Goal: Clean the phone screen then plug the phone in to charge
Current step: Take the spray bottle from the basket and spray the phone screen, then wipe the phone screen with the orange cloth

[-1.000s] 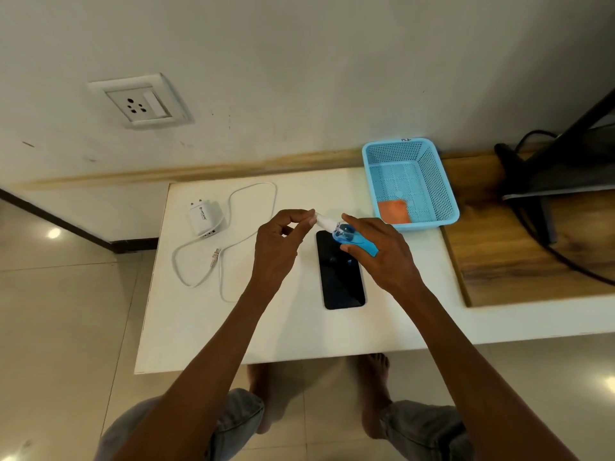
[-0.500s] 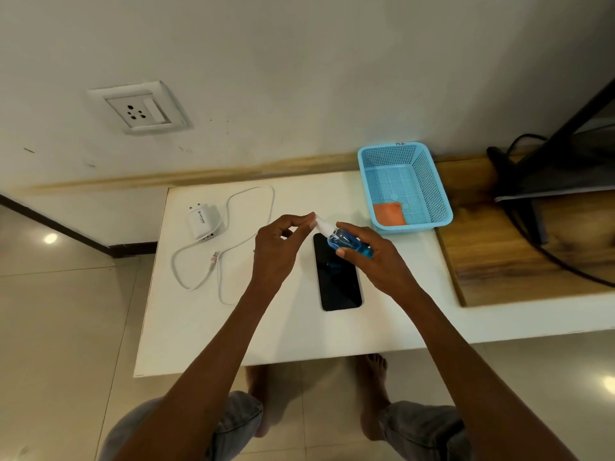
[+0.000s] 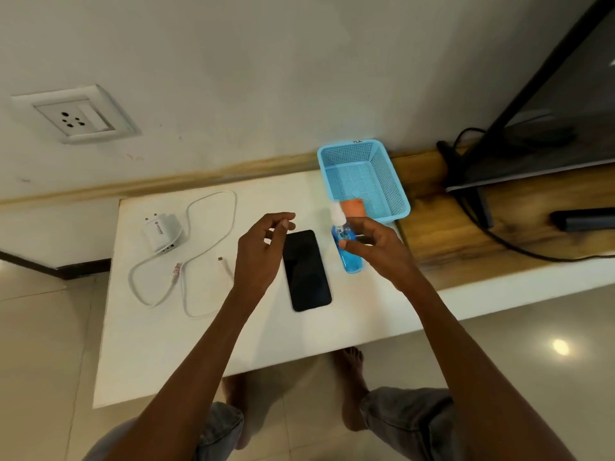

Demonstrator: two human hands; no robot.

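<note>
One white table [image 3: 332, 331] carries everything. Behind the right hand [image 3: 379, 247], which grips a blue spray bottle [image 3: 347, 251] nozzle-up, a basket [image 3: 396, 184] holds an orange cloth [image 3: 356, 207]. Just left of that grip the phone [image 3: 307, 270] lies screen-up, long axis toward the wall. Beyond it the left hand [image 3: 263, 251] hovers, loosely curled, holding nothing; charger [image 3: 161, 232] and cable [image 3: 206, 227] lie farther left.

A blue mesh basket [image 3: 394, 181] stands just beyond the grip, against the wall [image 3: 266, 61]. To the right of the grip lies a wooden slab [image 3: 442, 234], touching the basket's right side. Farther right and beyond, a dark flat screen [image 3: 565, 104] leans over the wood, with a black cable [image 3: 519, 249] trailing across it and a black bar-shaped object [image 3: 582, 219] nearby. Under the grip spreads a white table [image 3: 159, 344]; below it, glossy beige floor tiles [image 3: 40, 344].
</note>
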